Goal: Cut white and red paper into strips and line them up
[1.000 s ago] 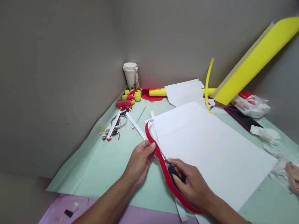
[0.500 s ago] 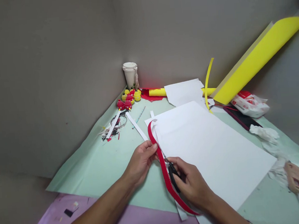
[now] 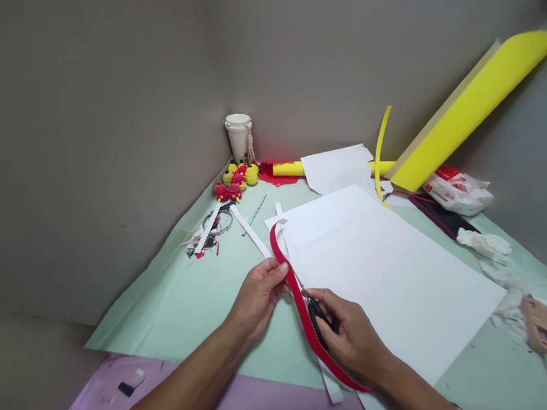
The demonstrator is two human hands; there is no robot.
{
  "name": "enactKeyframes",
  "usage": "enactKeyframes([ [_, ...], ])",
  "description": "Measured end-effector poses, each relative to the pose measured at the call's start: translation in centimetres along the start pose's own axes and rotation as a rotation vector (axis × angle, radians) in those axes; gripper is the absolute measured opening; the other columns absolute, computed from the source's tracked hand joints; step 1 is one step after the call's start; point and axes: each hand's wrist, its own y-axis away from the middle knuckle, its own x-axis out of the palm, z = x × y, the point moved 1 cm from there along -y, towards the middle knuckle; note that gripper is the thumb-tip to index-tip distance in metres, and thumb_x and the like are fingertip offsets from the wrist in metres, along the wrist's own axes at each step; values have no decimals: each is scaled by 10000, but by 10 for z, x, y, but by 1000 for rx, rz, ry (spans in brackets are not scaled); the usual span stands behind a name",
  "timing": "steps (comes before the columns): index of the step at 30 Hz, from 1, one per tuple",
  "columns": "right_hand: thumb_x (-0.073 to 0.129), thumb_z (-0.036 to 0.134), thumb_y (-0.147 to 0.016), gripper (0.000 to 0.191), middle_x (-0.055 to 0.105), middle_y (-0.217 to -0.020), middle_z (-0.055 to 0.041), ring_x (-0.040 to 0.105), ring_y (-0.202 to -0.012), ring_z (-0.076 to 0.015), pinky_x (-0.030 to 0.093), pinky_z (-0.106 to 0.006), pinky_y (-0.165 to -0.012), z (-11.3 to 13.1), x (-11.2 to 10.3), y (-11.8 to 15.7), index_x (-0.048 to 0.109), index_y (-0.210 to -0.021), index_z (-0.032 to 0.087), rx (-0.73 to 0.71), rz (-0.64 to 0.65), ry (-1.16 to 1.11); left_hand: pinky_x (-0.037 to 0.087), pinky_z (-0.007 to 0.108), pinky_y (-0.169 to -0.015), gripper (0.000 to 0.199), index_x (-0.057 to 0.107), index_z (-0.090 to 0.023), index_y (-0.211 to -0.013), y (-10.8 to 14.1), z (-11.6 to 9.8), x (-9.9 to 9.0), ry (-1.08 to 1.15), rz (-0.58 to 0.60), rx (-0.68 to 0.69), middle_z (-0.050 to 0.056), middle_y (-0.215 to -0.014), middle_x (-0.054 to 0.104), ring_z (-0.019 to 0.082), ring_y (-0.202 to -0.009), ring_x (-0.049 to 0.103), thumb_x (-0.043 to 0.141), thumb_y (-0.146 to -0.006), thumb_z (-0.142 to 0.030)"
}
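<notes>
Paper or thin card, by its look, makes up the red strip (image 3: 301,310) in the head view, so it should be very light and springy, easy to crease or tear. The best hold is probably a gentle pinch across its width, close to the scissors (image 3: 317,321). The left hand (image 3: 257,298) does this, thumb and fingers closed on the strip; the right hand (image 3: 352,331) has its fingers wrapped round the scissors' black handles. How far the blades are parted, I cannot tell. The strip lies along the left edge of the large white sheet (image 3: 392,271), curling at its far end and bowing right at its near end. It is long, narrow and red, with a pale underside showing at the curl.
</notes>
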Motion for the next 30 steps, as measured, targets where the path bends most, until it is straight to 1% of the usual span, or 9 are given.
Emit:
enactKeyframes([
  [5,504,160,-826,333,538,-708,28,490,-625,-130,414,-243,-604,0,1,-1,594,-1146,186,21,1,-30,449,252,-690,229,667,-132,-835,1,-1,2,10,1,0,49,-782,654,131,-669,562,762,-783,-335],
  [11,511,123,-798,357,571,-720,33,504,-620,-125,420,-240,-608,0,1,-1,592,-1137,202,-18,-20,-25,461,272,-699,240,679,-134,-844,3,-2,4,-10,31,-14,51,-761,660,144,-657,578,771,-765,-341],
  [14,511,121,-795,358,573,-718,37,501,-616,-125,417,-238,-607,0,1,-2,600,-1132,204,-31,-26,-16,462,276,-703,231,675,-137,-834,2,-2,4,-16,35,-17,44,-736,648,147,-658,579,763,-774,-342],
  [18,506,147,-814,345,563,-712,31,492,-609,-127,411,-242,-602,-1,1,-1,600,-1144,186,-23,-25,-6,459,270,-706,218,671,-134,-840,2,-1,2,-20,43,-21,49,-760,653,141,-669,577,748,-795,-333],
  [24,508,189,-855,331,510,-692,36,461,-608,-128,392,-249,-591,-3,1,0,599,-1173,197,51,-6,-55,461,259,-696,213,676,-120,-892,2,-1,2,-11,58,-12,59,-783,665,132,-671,571,719,-824,-317],
  [28,490,280,-921,330,482,-708,38,446,-608,-126,385,-258,-587,-6,1,-3,565,-1234,209,159,-29,-194,469,259,-693,166,656,-130,-845,1,-2,1,18,7,14,43,-769,652,140,-690,580,720,-806,-279],
  [30,496,310,-928,357,486,-726,36,457,-621,-126,394,-262,-595,-8,1,-4,543,-1268,212,181,-23,-259,474,268,-701,155,644,-135,-836,1,-3,1,8,-20,27,43,-781,656,144,-693,587,717,-802,-268],
])
